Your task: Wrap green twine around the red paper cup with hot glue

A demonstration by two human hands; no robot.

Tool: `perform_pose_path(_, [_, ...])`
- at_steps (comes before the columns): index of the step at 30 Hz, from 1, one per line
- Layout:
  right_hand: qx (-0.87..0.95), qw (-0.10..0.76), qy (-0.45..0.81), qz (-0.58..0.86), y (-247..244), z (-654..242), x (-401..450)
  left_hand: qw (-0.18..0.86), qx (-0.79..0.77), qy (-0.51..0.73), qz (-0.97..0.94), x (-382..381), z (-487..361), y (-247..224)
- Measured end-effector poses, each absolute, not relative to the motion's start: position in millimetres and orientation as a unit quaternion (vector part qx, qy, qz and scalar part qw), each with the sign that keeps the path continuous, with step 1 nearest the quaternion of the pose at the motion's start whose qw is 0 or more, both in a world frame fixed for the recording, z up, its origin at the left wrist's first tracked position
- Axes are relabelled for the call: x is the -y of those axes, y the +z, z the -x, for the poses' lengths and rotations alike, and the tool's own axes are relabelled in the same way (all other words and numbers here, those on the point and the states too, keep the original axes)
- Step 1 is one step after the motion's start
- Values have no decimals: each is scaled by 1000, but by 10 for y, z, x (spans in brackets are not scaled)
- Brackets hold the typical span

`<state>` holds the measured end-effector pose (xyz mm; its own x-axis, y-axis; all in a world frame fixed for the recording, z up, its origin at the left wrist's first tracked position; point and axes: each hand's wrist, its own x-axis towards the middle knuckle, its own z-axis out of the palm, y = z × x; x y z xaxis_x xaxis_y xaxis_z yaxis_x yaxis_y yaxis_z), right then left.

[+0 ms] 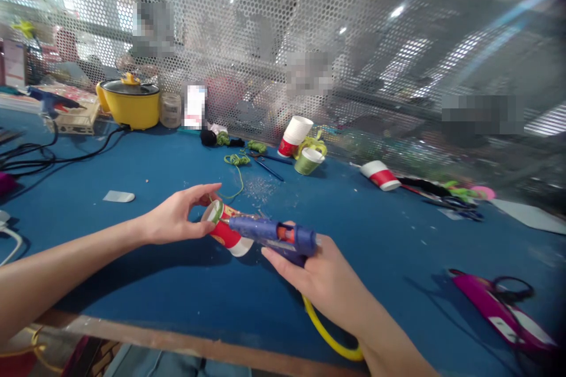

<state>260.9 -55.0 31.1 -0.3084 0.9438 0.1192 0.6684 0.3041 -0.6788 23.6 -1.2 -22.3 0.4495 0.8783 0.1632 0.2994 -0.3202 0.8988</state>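
My left hand [183,215] is closed on the rim of a red and white paper cup [233,235], which lies tilted over the table with its mouth toward that hand. Some green yarn [215,212] lies along the cup's rim, and a strand runs from there back to a loose green bundle [237,159]. In my right hand [318,277] is a blue hot glue gun [274,234], gripped by its handle. Its nozzle points left and meets the cup near the rim, close to my left thumb; whether glue is coming out cannot be made out.
Behind stand stacked paper cups [295,136], a green-wrapped cup [308,161] and blue-handled scissors [269,168]. Another red and white cup [380,175] lies at right. A yellow electric pot [135,107] and a second glue gun [53,100] are at left. A magenta device [495,309] lies front right.
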Motion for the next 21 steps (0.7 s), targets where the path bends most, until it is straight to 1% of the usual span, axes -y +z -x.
perform_pose_path(21, [769, 263, 248, 527, 281, -2626, 534, 418, -375, 346, -751, 24, -233, -219])
